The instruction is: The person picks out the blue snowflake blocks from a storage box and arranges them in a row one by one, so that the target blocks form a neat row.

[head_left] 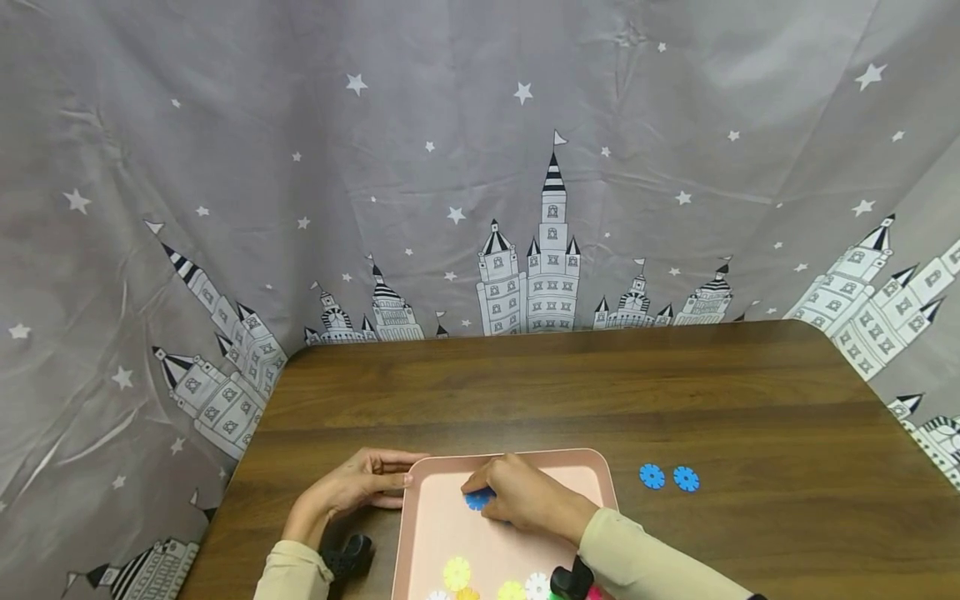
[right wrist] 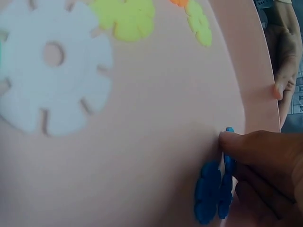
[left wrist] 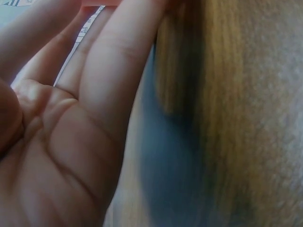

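Observation:
At the upper left of the pink tray (head_left: 442, 533), my left hand (head_left: 375, 477) holds the rim, with its thumb on the edge and the other fingers outside; the left wrist view shows its palm (left wrist: 71, 137). Inside the tray, my right hand (head_left: 525, 497) pinches a blue notched disc (right wrist: 229, 156). That disc stands on edge under the thumb in the right wrist view. Close beside it is another blue disc (right wrist: 207, 194). Whether these blue discs are joined I cannot tell. The right hand partly hides them in the head view.
Yellow discs (head_left: 457, 573), a white disc (head_left: 537, 586) and other coloured ones lie at the tray's near side. Two blue discs (head_left: 652, 476) rest on the wooden table (head_left: 750, 417) right of the tray. Behind the table hangs a grey curtain (head_left: 450, 125) printed with castles.

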`<state>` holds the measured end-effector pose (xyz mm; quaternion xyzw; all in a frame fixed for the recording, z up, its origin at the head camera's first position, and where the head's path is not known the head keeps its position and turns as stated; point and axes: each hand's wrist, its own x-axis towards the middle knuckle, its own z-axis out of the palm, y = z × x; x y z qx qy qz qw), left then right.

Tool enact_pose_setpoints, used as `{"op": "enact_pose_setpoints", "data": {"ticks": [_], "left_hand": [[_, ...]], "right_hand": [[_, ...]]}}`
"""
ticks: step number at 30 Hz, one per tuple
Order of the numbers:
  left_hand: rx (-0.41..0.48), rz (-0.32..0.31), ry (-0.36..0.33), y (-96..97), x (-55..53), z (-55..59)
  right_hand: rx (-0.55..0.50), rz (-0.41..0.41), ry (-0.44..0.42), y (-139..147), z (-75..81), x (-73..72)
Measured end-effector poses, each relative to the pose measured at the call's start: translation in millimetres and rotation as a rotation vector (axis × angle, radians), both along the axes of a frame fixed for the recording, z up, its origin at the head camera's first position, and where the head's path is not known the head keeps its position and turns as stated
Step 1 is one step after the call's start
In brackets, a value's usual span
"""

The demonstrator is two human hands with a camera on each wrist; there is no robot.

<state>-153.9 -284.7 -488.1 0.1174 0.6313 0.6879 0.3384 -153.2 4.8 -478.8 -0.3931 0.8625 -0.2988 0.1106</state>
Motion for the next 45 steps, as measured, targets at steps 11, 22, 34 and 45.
{"op": "enact_pose_setpoints", "data": {"ticks": [11, 22, 34, 45], "left_hand": [[-0.014, 0.014, -0.013, 1.1, 0.5, 3.9], [-0.018, 0.015, -0.01, 2.4, 2.4, 4.5], [-0.02, 0.004, -0.007, 2.5, 2.2, 1.6], [-0.034, -0.004, -0.008, 2.5, 1.8, 1.8]], "right_hand": [[0.025, 0.011, 0.085, -6, -0.5, 0.7], [0.038, -0.004, 0.049, -8, -0.4, 4.7], [-0.008, -0.056, -0.022, 8, 9.1, 4.1], [-0.146, -0.108, 0.033, 47, 20.4, -3.7]]}}
